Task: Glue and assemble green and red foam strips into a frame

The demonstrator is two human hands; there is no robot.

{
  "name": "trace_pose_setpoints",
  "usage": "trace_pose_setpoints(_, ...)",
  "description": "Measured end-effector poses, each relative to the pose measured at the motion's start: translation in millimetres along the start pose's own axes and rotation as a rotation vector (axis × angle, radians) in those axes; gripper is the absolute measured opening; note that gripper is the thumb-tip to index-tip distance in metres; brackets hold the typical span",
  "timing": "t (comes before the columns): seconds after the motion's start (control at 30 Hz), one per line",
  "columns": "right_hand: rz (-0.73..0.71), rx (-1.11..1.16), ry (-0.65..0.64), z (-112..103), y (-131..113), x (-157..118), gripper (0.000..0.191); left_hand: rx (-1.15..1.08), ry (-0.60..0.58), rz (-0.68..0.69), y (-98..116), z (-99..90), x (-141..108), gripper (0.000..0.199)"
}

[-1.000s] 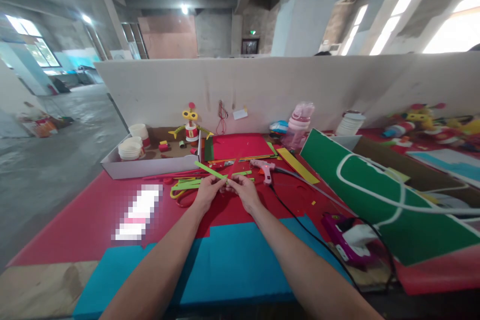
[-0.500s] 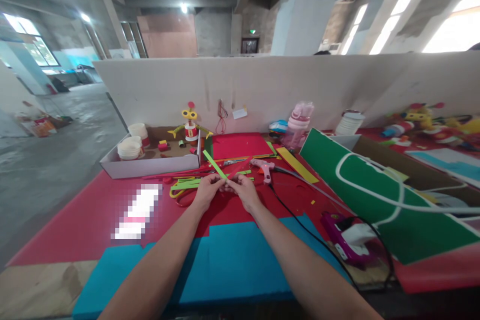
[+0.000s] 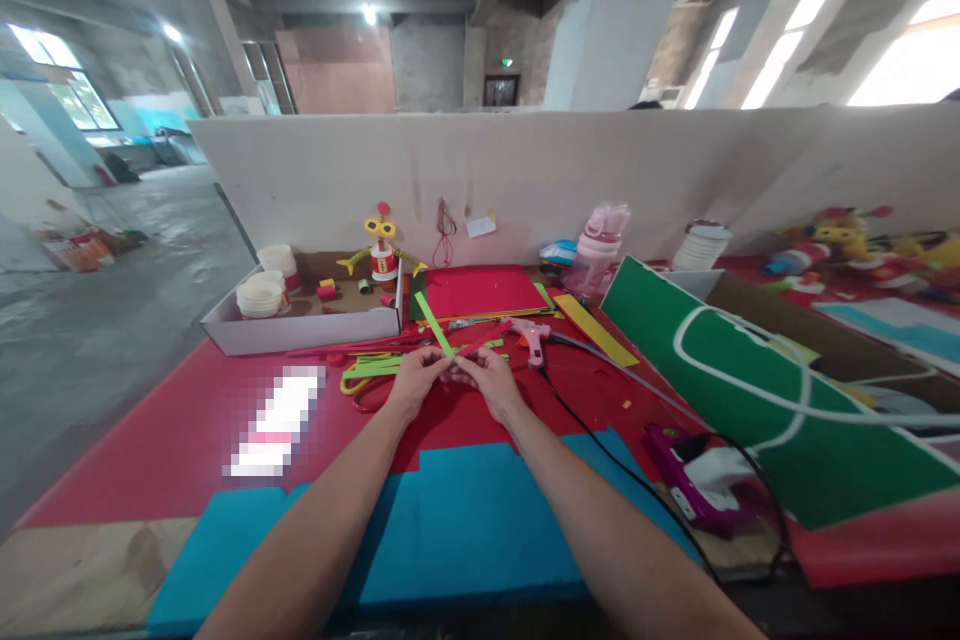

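Observation:
Over the red tabletop my left hand and my right hand meet, thumbs and fingertips pinched together. Between them a light green paper strip rises up and to the left. A red paper strip slants from the same pinch up to the right, toward the pink glue gun. The joint of the two strips is hidden by my fingers. Loose green strips and yellow-handled scissors lie just left of my hands.
Blue sheets cover the front edge. At the back left stands a white box with paper cups and a toy robot figure. A purple power strip, cables and a green board are on the right.
The green strip has swung slightly more upright, its tip shifting right. The red strip has tilted a little lower. Both hands stay pinched in nearly the same spot.

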State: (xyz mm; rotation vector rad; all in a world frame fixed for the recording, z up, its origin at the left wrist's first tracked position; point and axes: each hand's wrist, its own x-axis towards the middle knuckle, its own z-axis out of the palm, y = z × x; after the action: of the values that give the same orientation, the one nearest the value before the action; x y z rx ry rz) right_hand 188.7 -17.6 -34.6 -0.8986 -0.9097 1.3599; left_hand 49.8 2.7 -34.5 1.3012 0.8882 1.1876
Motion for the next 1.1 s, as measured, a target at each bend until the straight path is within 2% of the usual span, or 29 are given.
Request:
trace_pose_setpoints(0.2, 0.050, 0.116, 0.026, -6.5, -1.6, 4.4, 0.031, -0.036, -0.021, -0.014, 4.3, 2.2, -1.7, 0.025)
trace_pose_setpoints(0.37, 0.081, 0.109, -0.064, -6.2, -2.7, 1.3, 0.034, -0.030, -0.037, -0.009, 2.9, 2.3, -2.3, 0.026)
trace_pose_setpoints(0.63, 0.043, 0.064, -0.051, -2.8, -2.4, 0.2, 0.037, -0.068, 0.011, -0.048, 2.3, 1.8, -1.1, 0.028)
trace_pose_setpoints(0.83, 0.020, -0.016, 0.003, -2.2, 4.2, 1.9, 0.040, -0.125, -0.001, -0.080, 0.5, 2.9, -2.8, 0.031)
trace_pose_setpoints(1.0, -0.072, -0.093, 0.068, -1.2, 5.7, 4.0, 0.035, -0.131, 0.001, -0.109, -0.3, 2.4, -2.4, 0.031)
trace_pose_setpoints(1.1, -0.073, -0.048, 0.102, -0.6, 4.3, 4.3, 0.032, -0.150, -0.007, -0.062, 0.8, 2.6, -2.6, 0.029)
